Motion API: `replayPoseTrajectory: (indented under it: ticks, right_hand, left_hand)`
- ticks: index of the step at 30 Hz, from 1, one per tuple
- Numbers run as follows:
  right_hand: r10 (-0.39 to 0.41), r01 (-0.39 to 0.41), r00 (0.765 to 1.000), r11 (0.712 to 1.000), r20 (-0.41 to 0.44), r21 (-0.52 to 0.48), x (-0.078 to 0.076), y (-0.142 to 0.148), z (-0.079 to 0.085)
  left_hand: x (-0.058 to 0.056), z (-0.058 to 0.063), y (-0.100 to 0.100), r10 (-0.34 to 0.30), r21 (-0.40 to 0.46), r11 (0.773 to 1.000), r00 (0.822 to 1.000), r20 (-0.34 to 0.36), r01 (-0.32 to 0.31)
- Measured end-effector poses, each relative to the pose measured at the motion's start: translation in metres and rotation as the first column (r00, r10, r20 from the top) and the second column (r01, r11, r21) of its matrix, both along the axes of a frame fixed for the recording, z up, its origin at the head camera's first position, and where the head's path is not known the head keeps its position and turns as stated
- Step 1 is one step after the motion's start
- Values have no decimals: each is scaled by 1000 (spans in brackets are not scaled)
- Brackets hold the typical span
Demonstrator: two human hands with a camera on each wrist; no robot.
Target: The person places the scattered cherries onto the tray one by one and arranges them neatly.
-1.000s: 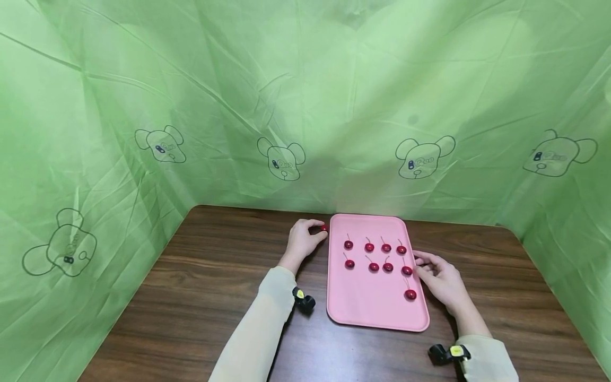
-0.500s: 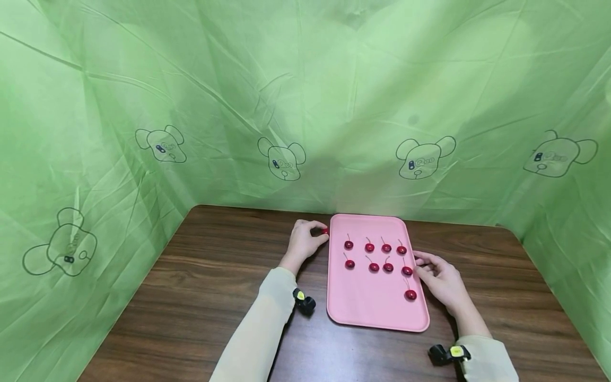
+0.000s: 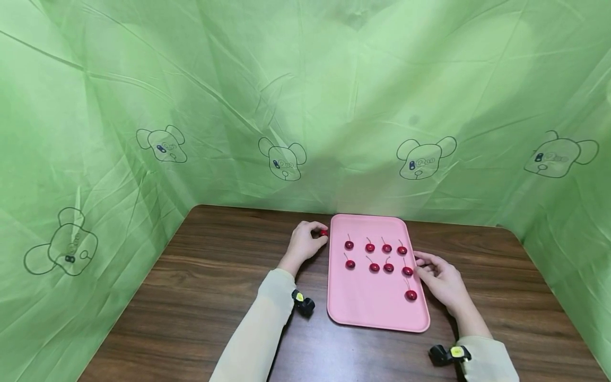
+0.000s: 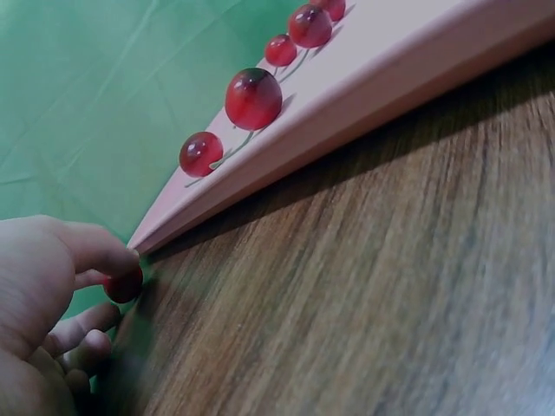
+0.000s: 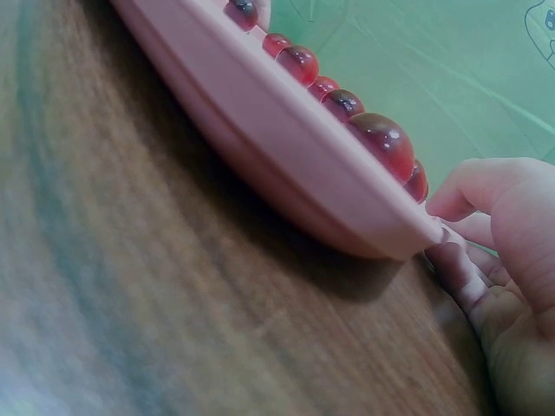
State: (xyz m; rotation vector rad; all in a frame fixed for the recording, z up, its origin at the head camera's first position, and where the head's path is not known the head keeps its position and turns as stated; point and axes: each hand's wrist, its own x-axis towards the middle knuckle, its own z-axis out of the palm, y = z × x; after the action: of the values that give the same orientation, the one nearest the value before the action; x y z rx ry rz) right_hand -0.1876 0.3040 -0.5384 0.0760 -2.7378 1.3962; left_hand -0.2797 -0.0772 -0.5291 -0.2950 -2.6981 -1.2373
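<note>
My left hand (image 3: 303,244) pinches a red cherry (image 3: 324,233) just outside the left edge of a pink tray (image 3: 372,310). In the left wrist view that cherry (image 4: 124,285) sits among the fingertips, close to the table by the tray's far corner. My right hand (image 3: 444,281) holds the tray's right rim, thumb at the top edge, as the right wrist view shows. Several stemmed cherries lie on the tray: two rows across its far half, and a single cherry (image 3: 411,295) nearer me on the right.
The tray lies on a dark wooden table (image 3: 215,276), near its back edge. A green cloth (image 3: 353,106) printed with mouse-head outlines rises behind the table and on both sides. Each wrist carries a small black camera, such as the left camera (image 3: 304,304).
My left hand, with the cherry, has shifted very slightly toward me along the tray's left edge. My right hand and the tray stay in place.
</note>
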Motion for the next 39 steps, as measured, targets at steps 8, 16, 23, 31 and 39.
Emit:
replayPoseTrajectory:
  ticks: [8,16,23,31,39]
  right_hand:
    - [-4,4,1000,1000,-6,-2,0,-1,0]
    - [-9,9,1000,1000,-2,-3,1,-3,1]
    - [-11,11,1000,1000,1,-3,1,-4,2]
    - [-14,14,1000,1000,22,8,1,-3,3]
    - [-16,16,1000,1000,26,6,0,-3,2]
  left_hand:
    - [0,-1,-2,14,2,1000,1000,28,-14]
    - [0,-2,-4,53,31,998,997,55,-55]
    - [1,-2,-5,74,57,995,994,80,-79]
    - [4,2,-7,92,88,991,991,100,-101]
    - [6,5,-10,107,141,983,990,93,-120]
